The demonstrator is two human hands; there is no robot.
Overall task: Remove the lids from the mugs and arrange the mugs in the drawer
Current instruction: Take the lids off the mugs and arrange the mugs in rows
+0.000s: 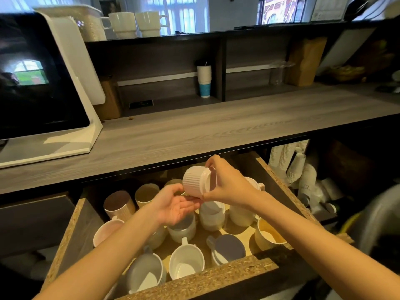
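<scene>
A ribbed pale pink mug (pixel 193 180) is held tipped on its side above the open drawer (pixel 216 276). My left hand (pixel 173 207) cups it from below at its base. My right hand (pixel 225 182) grips the pink lid (pixel 209 180) at the mug's mouth, thumb and fingers pinching its rim. The lid looks tilted slightly off the mouth. Below, the drawer holds several mugs without lids, white, cream, pink and grey. One mug at the front right carries a grey lid (pixel 229 246).
A wooden counter (pixel 216 126) runs above the drawer, with a white-framed screen (pixel 43 83) at its left. Stacked paper cups (pixel 290 161) fill the shelf right of the drawer. Two white mugs (pixel 134 23) stand on the top shelf.
</scene>
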